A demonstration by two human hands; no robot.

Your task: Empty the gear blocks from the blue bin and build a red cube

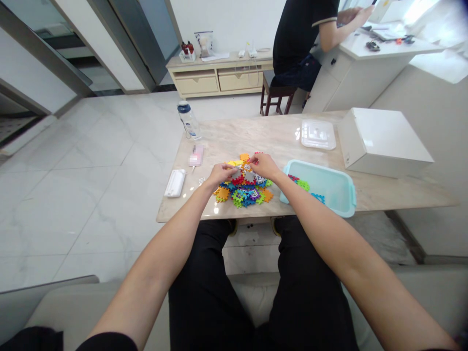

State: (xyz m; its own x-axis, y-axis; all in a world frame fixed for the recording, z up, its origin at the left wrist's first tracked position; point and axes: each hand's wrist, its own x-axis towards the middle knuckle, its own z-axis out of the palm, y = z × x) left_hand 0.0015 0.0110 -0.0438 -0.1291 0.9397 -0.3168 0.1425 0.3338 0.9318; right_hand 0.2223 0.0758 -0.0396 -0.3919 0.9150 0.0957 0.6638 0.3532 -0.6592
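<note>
A heap of coloured interlocking plastic tiles (244, 193) lies on the marble-look table (383, 190) in front of me. My left hand (219, 173) is over the heap's left side with its fingers pinched on a grey tile (237, 173). My right hand (263, 165) is over the heap's right side, fingers curled on another grey tile (249, 176). The two grey tiles sit side by side between my hands, close together.
A light blue tub (329, 187) with a few tiles stands right of the heap. Behind it lie a clear lid (318, 134) and a white box (383, 141). A water bottle (189, 120), a pink card and a white case (175, 183) are left. A person sits at a counter beyond.
</note>
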